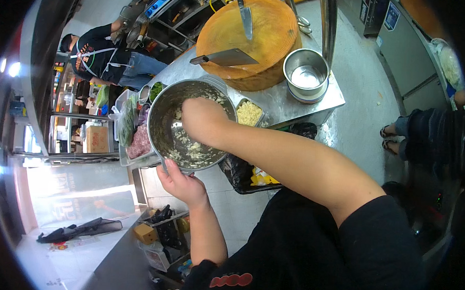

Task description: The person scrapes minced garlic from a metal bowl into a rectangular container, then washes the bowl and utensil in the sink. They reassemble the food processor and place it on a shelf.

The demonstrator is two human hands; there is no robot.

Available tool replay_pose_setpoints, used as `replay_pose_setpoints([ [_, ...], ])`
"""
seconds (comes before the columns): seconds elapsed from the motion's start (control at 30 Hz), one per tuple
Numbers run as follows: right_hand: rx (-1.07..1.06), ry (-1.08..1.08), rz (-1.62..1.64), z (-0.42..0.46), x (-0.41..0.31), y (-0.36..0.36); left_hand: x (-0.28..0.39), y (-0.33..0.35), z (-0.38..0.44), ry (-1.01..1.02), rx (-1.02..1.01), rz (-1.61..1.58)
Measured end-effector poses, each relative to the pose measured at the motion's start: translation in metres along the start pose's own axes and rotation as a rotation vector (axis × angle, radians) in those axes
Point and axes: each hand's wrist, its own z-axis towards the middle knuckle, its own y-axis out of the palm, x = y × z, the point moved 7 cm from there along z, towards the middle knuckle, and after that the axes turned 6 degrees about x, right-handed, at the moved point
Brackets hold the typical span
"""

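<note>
My left hand point(182, 183) grips the near handle of a deep metal pot point(160, 114), thumb on top by the rim. The pot is tipped so its inside faces me. Pale chopped bits, which look like minced garlic point(196, 151), cling to its wall and bottom. My right hand point(204, 118) reaches inside with its fingers curled. Its fingertips are hidden, so I cannot tell whether it holds anything. Just right of the pot, a small metal container holds more chopped garlic point(249, 113).
A round wooden chopping block point(218, 31) carries a cleaver point(230, 57) and a knife point(246, 21). Beside it stands a steel pot point(306, 68). Minced meat point(139, 143) and bagged greens point(125, 123) lie left. A lined bin point(233, 172) sits below. Other people point(98, 55) stand left and right.
</note>
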Motion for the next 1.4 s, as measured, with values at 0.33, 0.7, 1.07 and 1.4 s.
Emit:
replay_pose_setpoints([
  [0.33, -0.089, -0.310, -0.026, -0.012, -0.042, 0.027, -0.001, -0.028, 0.003, 0.055, -0.058, -0.071],
  [0.7, -0.296, -0.522, -0.045, -0.051, -0.070, 0.037, 0.021, -0.056, 0.016, 0.207, -0.058, -0.107],
  [1.07, -0.285, -0.327, 0.192, -0.086, -0.051, -0.005, 0.008, -0.059, 0.018, 0.095, -0.018, -0.051],
  [1.4, -0.276, 0.140, 0.527, -0.073, 0.037, 0.007, -0.027, -0.048, 0.014, -0.014, -0.071, 0.308],
])
